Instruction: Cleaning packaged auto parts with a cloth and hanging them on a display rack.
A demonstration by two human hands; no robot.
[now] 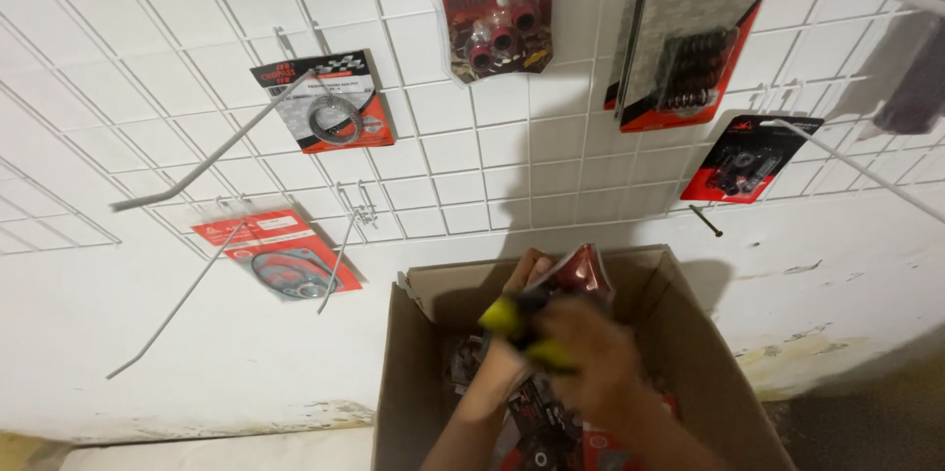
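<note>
While both hands work over the open cardboard box (689,353), the head view shows these things:

Left hand (512,328): above the box's middle, just inside its far wall; its fingers curl shut around the lower part of a red packet (581,274) and something yellow and black (507,318), too blurred to tell what kind.

Right hand (596,353): just right of the left hand, over the box's middle; blurred by motion, it lies against the yellow and black thing, and I cannot tell how far its fingers are closed or what they grip.

Red packet: held upright above the box, its top near the far rim.

Box contents: more red and black packets (541,432) lie loose inside, under the hands.

Wire grid panel (443,156): on the white wall above and behind the box, with long hooks.

Hanging packs: a gasket card (285,254) left of the box, a ring card (330,107) above it, a red parts blister (497,13) straight above the box, spring packs (689,38) up to the right.
</note>
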